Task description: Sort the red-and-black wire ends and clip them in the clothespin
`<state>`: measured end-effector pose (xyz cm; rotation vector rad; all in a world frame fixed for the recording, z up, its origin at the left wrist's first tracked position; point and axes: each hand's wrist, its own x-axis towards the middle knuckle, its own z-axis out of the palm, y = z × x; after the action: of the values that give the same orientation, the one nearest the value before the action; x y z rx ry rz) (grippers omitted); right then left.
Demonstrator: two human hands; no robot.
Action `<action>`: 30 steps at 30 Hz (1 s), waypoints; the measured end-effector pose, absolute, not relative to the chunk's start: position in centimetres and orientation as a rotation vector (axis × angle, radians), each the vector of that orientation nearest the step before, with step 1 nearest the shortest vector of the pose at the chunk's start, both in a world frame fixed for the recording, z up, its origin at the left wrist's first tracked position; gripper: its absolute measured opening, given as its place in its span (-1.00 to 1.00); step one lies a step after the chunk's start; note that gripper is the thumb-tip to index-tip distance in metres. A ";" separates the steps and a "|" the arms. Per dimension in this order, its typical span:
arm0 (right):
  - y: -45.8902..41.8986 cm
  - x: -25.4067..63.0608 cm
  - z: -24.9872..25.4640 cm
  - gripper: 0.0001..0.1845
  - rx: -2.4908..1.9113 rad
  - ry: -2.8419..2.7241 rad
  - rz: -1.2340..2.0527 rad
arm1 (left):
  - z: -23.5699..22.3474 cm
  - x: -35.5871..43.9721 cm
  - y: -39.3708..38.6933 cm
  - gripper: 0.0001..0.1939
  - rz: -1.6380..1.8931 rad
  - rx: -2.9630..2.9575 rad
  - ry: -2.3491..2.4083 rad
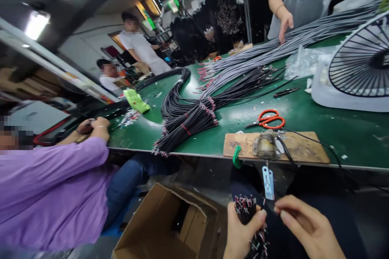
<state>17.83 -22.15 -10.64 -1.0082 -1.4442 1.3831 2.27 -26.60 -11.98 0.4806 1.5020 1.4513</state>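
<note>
At the lower right my left hand (243,228) is wrapped round a bundle of black cables (258,243), whose stripped red and white wire ends point up. Beside it, to the right, my right hand (306,224) has thumb and forefinger drawn together; anything between them is too small to make out. Just above both hands a light-blue plastic clip (268,182) hangs from the shaft of a small motor (267,145). That motor is fixed on a wooden board (304,147) at the table's front edge, with a green clamp (237,156) on the board's left part.
Orange-handled scissors (271,119), black cable bundles (190,123), grey cables (243,62) and a white fan (322,89) lie or stand on the green table (139,129). An open cardboard box (136,226) stands below. A person in a purple shirt (60,194) sits left; another person's hand (285,22) touches the grey cables.
</note>
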 end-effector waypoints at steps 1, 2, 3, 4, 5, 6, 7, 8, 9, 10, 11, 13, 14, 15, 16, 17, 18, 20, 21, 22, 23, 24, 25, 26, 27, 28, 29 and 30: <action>-21.7 17.9 -10.6 -0.84 -1.047 -1.476 1.328 | -11.9 2.2 -26.7 -0.45 1.435 0.500 1.499; -21.3 17.9 -10.5 -0.86 -1.054 -1.515 1.295 | -11.8 2.2 -26.8 -0.47 1.420 0.516 1.497; -20.9 17.8 -10.4 -0.86 -1.042 -1.552 1.276 | -11.8 2.2 -26.9 -0.49 1.410 0.531 1.498; -20.7 17.7 -10.3 -0.86 -1.022 -1.586 1.268 | -11.8 2.2 -27.0 -0.50 1.404 0.542 1.503; -20.5 17.5 -10.2 -0.86 -0.997 -1.612 1.266 | -11.8 2.2 -27.1 -0.51 1.400 0.549 1.510; -20.4 17.4 -10.1 -0.86 -0.975 -1.630 1.267 | -11.8 2.2 -27.2 -0.51 1.396 0.554 1.514; -20.4 17.2 -10.0 -0.85 -0.958 -1.644 1.272 | -11.7 2.2 -27.2 -0.51 1.394 0.554 1.514; -20.4 17.1 -9.9 -0.85 -0.945 -1.656 1.280 | -11.5 2.2 -27.2 -0.51 1.391 0.552 1.508; -20.3 17.0 -9.8 -0.85 -0.933 -1.666 1.293 | -11.3 2.2 -27.2 -0.51 1.384 0.546 1.495; -20.3 16.9 -9.7 -0.84 -0.920 -1.677 1.312 | -11.0 2.2 -27.2 -0.51 1.369 0.537 1.475; -20.3 16.9 -9.6 -0.83 -0.905 -1.687 1.334 | -10.7 2.1 -27.1 -0.51 1.345 0.530 1.450; -20.1 16.9 -9.6 -0.84 -0.871 -1.693 1.371 | -10.1 1.9 -26.9 -0.50 1.279 0.517 1.385; -20.1 16.9 -9.7 -0.84 -0.853 -1.687 1.388 | -9.8 1.8 -26.9 -0.49 1.241 0.514 1.347; -20.0 16.9 -9.7 -0.84 -0.834 -1.678 1.406 | -9.6 1.7 -26.8 -0.49 1.205 0.517 1.309; -20.0 16.9 -9.8 -0.83 -0.816 -1.664 1.421 | -9.5 1.6 -26.7 -0.49 1.175 0.522 1.273; -20.0 16.8 -9.8 -0.81 -0.804 -1.645 1.434 | -9.4 1.6 -26.7 -0.49 1.154 0.525 1.244; -20.0 16.7 -10.0 -0.78 -0.799 -1.623 1.447 | -9.4 1.5 -26.7 -0.49 1.140 0.524 1.224; -20.1 16.4 -10.3 -0.74 -0.814 -1.546 1.480 | -9.6 1.6 -26.6 -0.50 1.145 0.523 1.206; -20.3 16.2 -10.5 -0.71 -0.824 -1.481 1.518 | -9.7 1.6 -26.5 -0.50 1.160 0.515 1.206; -20.5 15.9 -10.8 -0.70 -0.831 -1.397 1.572 | -9.8 1.7 -26.5 -0.49 1.175 0.505 1.209; -20.8 15.5 -11.1 -0.68 -0.826 -1.300 1.640 | -9.8 1.8 -26.4 -0.48 1.187 0.500 1.210; -21.0 15.2 -11.4 -0.66 -0.805 -1.199 1.721 | -9.9 1.9 -26.3 -0.47 1.195 0.503 1.206; -21.3 14.9 -11.7 -0.64 -0.769 -1.096 1.809 | -9.9 1.9 -26.2 -0.47 1.197 0.511 1.194; -21.5 14.7 -11.9 -0.62 -0.723 -1.004 1.902 | -9.8 1.9 -26.1 -0.47 1.197 0.526 1.179; -21.7 14.5 -12.1 -0.61 -0.678 -0.930 1.982 | -9.8 1.9 -26.1 -0.48 1.201 0.549 1.161; -21.8 14.5 -12.2 -0.60 -0.644 -0.883 2.046 | -9.7 1.9 -26.0 -0.48 1.209 0.573 1.149; -21.7 14.6 -12.2 -0.60 -0.632 -0.870 2.084 | -9.7 1.8 -25.9 -0.50 1.230 0.592 1.152; -21.4 14.9 -12.0 -0.61 -0.650 -0.890 2.089 | -9.6 1.7 -25.9 -0.51 1.262 0.618 1.172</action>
<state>14.87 -21.41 -12.03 -0.6498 -0.8901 2.0890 1.75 -25.88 -9.59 0.6176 1.1725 1.2622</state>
